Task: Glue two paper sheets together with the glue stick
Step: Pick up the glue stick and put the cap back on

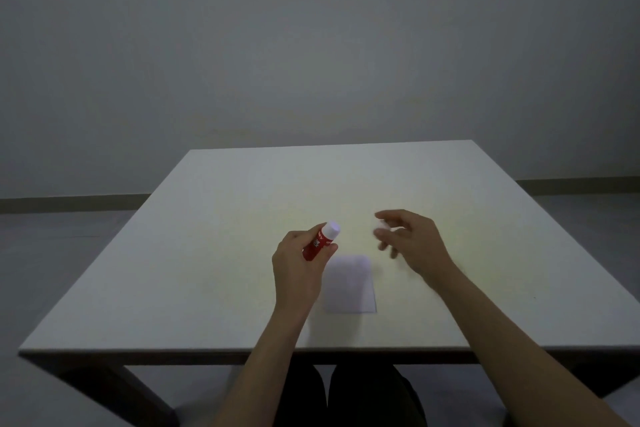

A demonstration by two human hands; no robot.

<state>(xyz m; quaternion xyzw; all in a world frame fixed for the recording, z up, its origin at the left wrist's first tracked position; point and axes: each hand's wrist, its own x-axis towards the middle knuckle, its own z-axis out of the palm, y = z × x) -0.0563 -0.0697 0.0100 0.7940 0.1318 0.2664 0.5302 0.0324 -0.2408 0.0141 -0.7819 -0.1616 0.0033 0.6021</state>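
We see a white-topped bench point(214, 253) on dark legs point(138, 392) filling the lower frame. Behind it a plain grey wall point(311, 28) meets a grey floor point(52, 236) along a baseboard point(69, 203).

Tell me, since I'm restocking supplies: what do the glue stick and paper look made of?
Glue stick: seemingly smooth plastic, glossy red tube with a white top. Paper: thin matte white sheet, lying flat on the table.
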